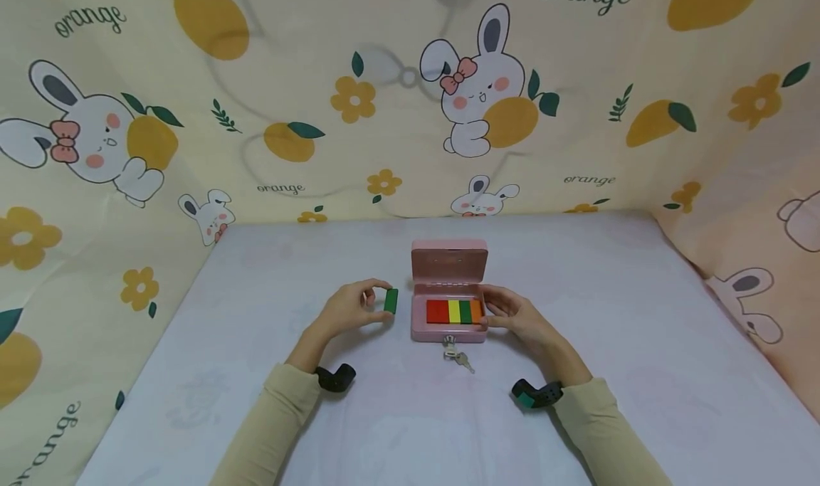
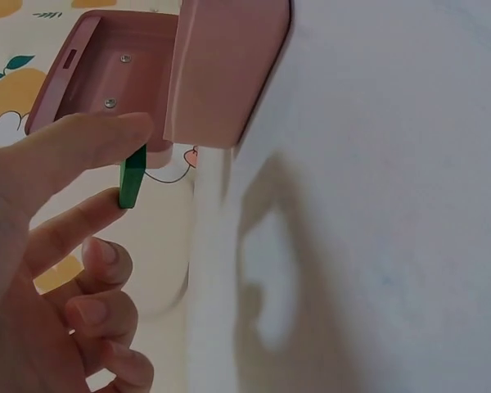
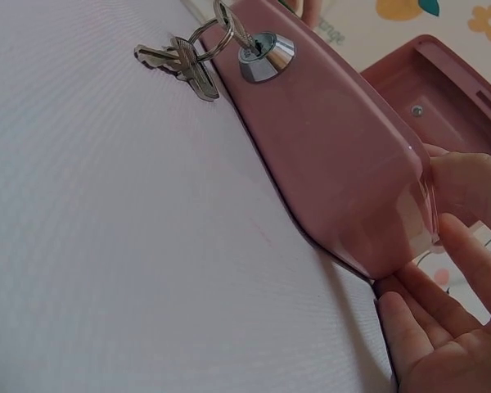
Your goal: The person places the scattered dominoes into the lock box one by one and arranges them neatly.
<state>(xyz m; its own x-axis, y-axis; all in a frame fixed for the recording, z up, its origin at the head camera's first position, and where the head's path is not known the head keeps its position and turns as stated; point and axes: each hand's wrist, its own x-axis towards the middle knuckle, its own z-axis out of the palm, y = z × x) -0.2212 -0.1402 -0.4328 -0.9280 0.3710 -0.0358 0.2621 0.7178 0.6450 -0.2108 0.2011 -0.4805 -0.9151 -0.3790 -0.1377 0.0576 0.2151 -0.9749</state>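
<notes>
A pink metal cash box stands on the table with its lid raised. Red, yellow, green and orange blocks lie side by side inside. To the left of the box, my left hand pinches a green block between thumb and index finger, off the table; the left wrist view shows this block edge-on. My right hand grips the box's right wall, thumb at the rim and fingers against the outside.
A key sits in the lock on the box's front, and more keys hang from its ring onto the white tabletop. Behind the table rises a cloth printed with rabbits and oranges. Each wrist wears a black strap.
</notes>
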